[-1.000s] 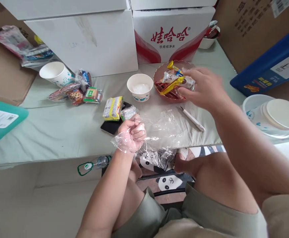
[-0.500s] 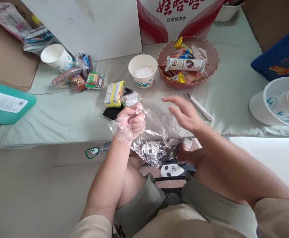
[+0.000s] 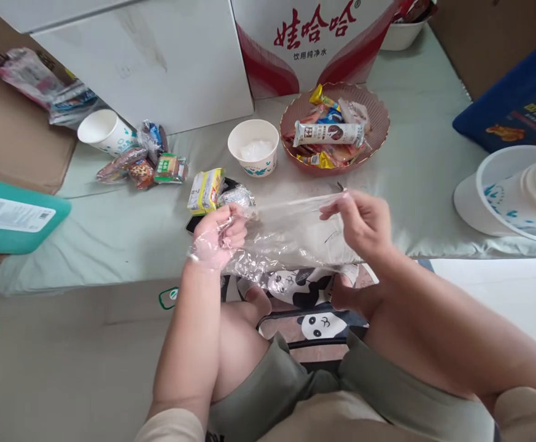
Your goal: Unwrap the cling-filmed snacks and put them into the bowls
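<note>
My left hand point(image 3: 217, 236) wears a thin clear plastic glove and is closed on one end of a clear plastic bag point(image 3: 290, 236). My right hand point(image 3: 362, 221) is bare and pinches the bag's other end, so the bag is stretched between them over the table's front edge. Just beyond my left hand lie a yellow snack pack point(image 3: 206, 190), a small silvery wrapped item point(image 3: 236, 196) and a dark phone, mostly hidden. A white paper bowl point(image 3: 253, 147) and a pink dish of wrapped snacks point(image 3: 378, 132) stand further back.
A pale green cloth point(image 3: 111, 227) covers the table. A paper cup point(image 3: 104, 132) and loose snack packets point(image 3: 145, 166) lie at the left. White cartons point(image 3: 157, 55) line the back. Stacked paper bowls point(image 3: 516, 190) sit at the right. A teal box point(image 3: 10, 221) is at far left.
My right hand left the snack dish, came back toward me and took hold of the plastic bag. The bag, crumpled before, is now pulled flat between both hands.
</note>
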Demonstrator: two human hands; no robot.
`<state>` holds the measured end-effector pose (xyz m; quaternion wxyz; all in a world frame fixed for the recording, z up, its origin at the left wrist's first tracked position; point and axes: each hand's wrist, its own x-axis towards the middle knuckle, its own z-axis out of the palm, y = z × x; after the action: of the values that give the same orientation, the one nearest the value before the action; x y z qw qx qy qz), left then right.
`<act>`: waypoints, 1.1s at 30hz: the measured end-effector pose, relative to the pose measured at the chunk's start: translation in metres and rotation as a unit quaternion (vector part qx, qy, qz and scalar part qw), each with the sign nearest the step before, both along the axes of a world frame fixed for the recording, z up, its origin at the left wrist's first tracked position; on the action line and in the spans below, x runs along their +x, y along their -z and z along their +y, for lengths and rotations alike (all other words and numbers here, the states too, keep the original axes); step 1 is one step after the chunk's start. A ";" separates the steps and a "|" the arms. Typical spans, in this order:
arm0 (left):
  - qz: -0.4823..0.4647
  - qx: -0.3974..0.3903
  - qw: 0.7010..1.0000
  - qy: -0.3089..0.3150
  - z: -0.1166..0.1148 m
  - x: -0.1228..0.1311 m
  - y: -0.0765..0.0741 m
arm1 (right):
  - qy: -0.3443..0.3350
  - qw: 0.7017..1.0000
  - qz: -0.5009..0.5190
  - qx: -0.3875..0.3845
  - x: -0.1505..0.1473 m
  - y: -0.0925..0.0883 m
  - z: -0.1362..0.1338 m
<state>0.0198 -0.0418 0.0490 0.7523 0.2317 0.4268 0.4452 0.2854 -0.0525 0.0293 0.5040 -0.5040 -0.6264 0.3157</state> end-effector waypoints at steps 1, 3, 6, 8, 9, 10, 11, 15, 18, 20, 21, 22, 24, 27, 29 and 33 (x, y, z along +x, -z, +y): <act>0.012 0.030 0.999 -0.032 -0.001 -0.001 0.001 | 0.025 0.999 0.029 -0.002 0.003 -0.003 0.001; 0.039 0.106 0.989 -0.096 -0.006 -0.001 0.004 | 0.067 0.994 0.086 -0.004 0.006 -0.005 0.004; 0.088 0.207 0.969 -0.105 -0.017 0.005 0.012 | 0.109 0.983 0.145 -0.016 0.009 -0.004 0.011; 0.128 0.229 0.964 -0.046 -0.022 0.010 0.019 | 0.127 0.978 0.162 -0.024 0.011 -0.003 0.015; 0.155 0.227 0.961 -0.026 -0.023 0.013 0.022 | 0.134 0.977 0.164 -0.026 0.012 -0.003 0.017; 0.190 0.218 0.957 -0.020 -0.024 0.016 0.025 | 0.141 0.977 0.160 -0.029 0.013 -0.003 0.018; 0.231 0.205 0.951 -0.029 -0.024 0.018 0.027 | 0.146 0.977 0.153 -0.033 0.015 -0.004 0.019; 0.356 0.179 0.908 -0.133 -0.019 0.024 0.028 | 0.148 0.981 0.117 -0.055 0.022 -0.008 0.021; 0.358 0.206 0.890 -0.194 -0.016 0.024 0.023 | 0.146 0.983 0.097 -0.061 0.031 -0.003 0.025; 0.339 0.202 0.892 -0.221 -0.015 0.024 0.019 | 0.138 0.982 0.112 -0.068 0.037 0.004 0.031; 0.325 0.190 0.897 -0.230 -0.014 0.025 0.017 | 0.128 0.980 0.131 -0.075 0.039 0.007 0.033; 0.309 0.173 0.905 -0.237 -0.014 0.026 0.015 | 0.113 0.978 0.155 -0.084 0.040 0.010 0.034; 0.276 0.131 0.920 -0.244 -0.012 0.026 0.011 | 0.068 0.974 0.189 -0.102 0.039 0.013 0.035; 0.241 0.070 0.936 -0.248 -0.009 0.022 0.004 | 0.016 0.981 0.162 -0.106 0.035 0.011 0.028; 0.218 0.029 0.945 -0.242 -0.008 0.015 0.000 | 0.013 0.985 0.136 -0.104 0.035 0.006 0.021; 0.155 -0.009 0.972 -0.176 -0.008 -0.002 -0.010 | 0.026 0.983 0.157 -0.095 0.042 0.003 0.016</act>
<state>0.0182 -0.0503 0.0594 0.5891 0.2122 0.5760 0.5255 0.3270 -0.0364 0.0264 0.5542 -0.5096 -0.4933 0.4357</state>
